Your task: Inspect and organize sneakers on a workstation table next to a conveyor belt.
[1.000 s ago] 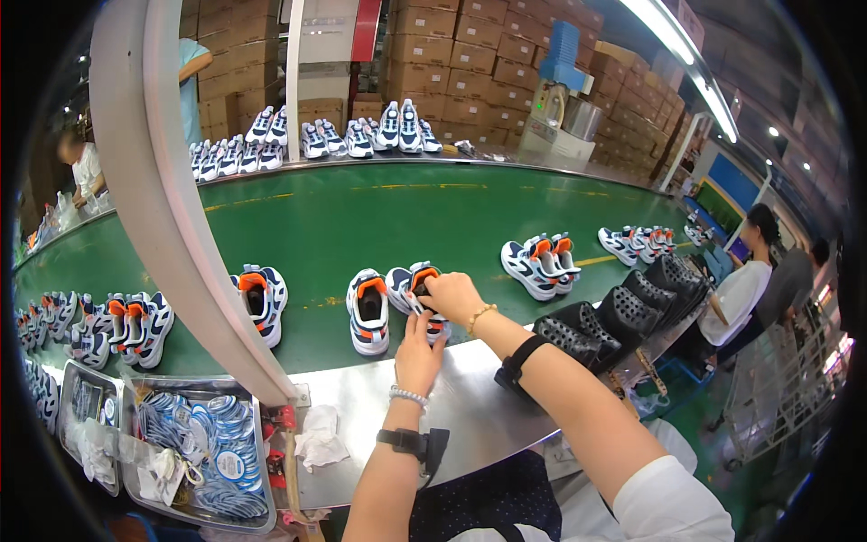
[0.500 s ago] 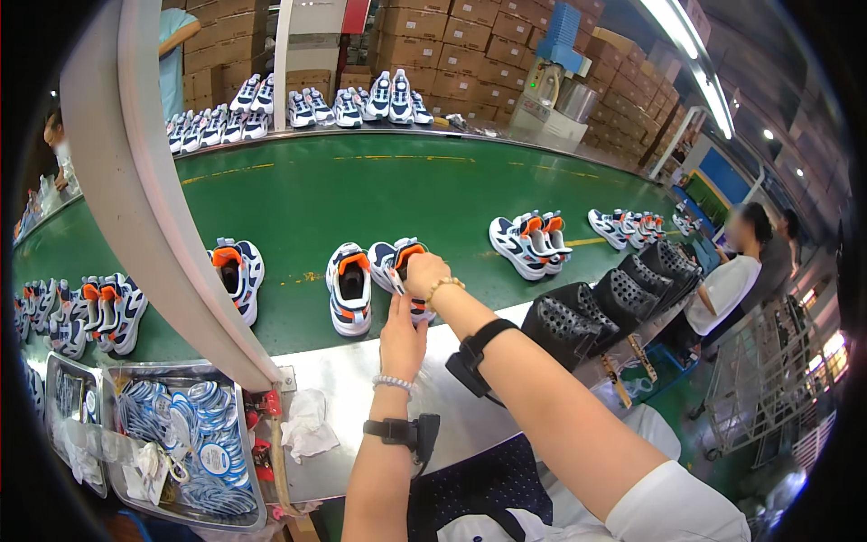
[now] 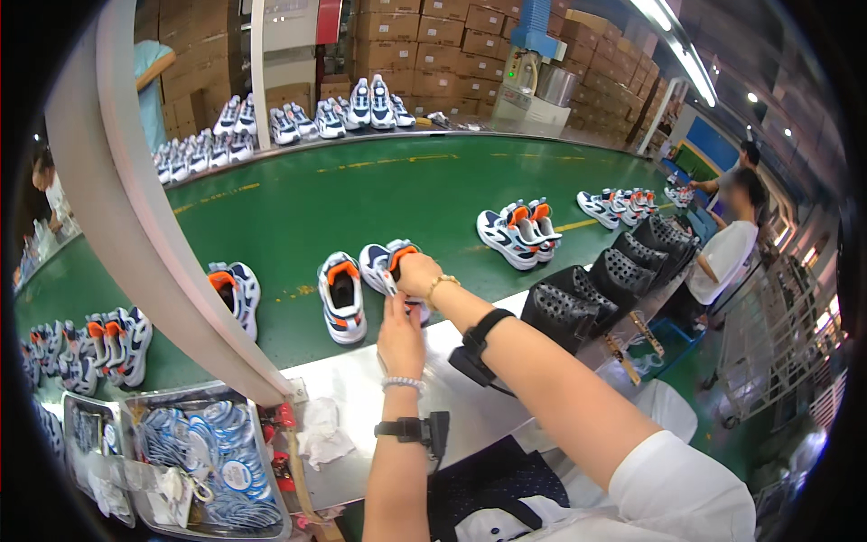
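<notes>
A white and navy sneaker with an orange lining (image 3: 373, 261) sits at the near edge of the green conveyor. My right hand (image 3: 420, 275) is closed at its opening, with the fingertips down at the orange collar and partly hidden. My left hand (image 3: 400, 336) reaches up from below, its fingers pressed together against the near side of the same sneaker. A small pale piece shows by the left fingertips, too small to make out. Just left of it stands the matching sneaker (image 3: 342, 318), upright and untouched, its opening facing up.
More sneakers (image 3: 511, 237) stand along the green belt (image 3: 379, 199). Black perforated shoe-shaped pieces (image 3: 562, 312) line the edge at right. A white post (image 3: 135, 208) rises at left, beside a metal tray of blue-white tags (image 3: 203, 452). Crumpled white paper (image 3: 325, 434) lies near it. Co-workers are at far right.
The whole view has shifted slightly, so the belt and shoes sit a little further left. Both hands stay on the same sneaker, with almost no change in grip.
</notes>
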Motion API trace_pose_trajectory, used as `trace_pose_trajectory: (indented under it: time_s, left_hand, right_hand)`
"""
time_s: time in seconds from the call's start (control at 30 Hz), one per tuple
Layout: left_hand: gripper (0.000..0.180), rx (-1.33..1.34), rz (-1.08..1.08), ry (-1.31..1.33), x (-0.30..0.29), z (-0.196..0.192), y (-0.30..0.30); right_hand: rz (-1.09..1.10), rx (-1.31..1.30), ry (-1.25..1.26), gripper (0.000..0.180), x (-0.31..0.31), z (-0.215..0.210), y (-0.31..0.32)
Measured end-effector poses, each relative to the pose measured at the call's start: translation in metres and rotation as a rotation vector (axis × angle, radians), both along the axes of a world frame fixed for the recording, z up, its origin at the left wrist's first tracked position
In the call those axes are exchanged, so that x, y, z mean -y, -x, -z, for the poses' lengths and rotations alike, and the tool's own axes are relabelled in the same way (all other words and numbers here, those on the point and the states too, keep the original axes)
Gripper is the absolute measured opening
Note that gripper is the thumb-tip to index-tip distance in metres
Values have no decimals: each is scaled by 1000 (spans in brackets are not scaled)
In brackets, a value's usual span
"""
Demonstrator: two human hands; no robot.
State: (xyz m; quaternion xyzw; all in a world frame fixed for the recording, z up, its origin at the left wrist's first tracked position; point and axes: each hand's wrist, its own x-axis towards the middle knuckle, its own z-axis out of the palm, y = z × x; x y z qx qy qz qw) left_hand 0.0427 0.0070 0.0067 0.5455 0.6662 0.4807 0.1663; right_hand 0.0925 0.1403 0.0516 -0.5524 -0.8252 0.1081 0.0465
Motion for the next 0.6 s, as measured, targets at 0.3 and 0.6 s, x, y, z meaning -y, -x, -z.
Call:
trace_pose_trajectory:
  time_s: [0.3,0.6]
  left_hand:
    - [28,-93,-38,24,-8,3,-5]
    - [30,14,47,12,-18,15,12]
  right_hand:
    - [151,58,-135,23,22,-26,-12]
    - [139,-70,-145,28,17,-4,-1]
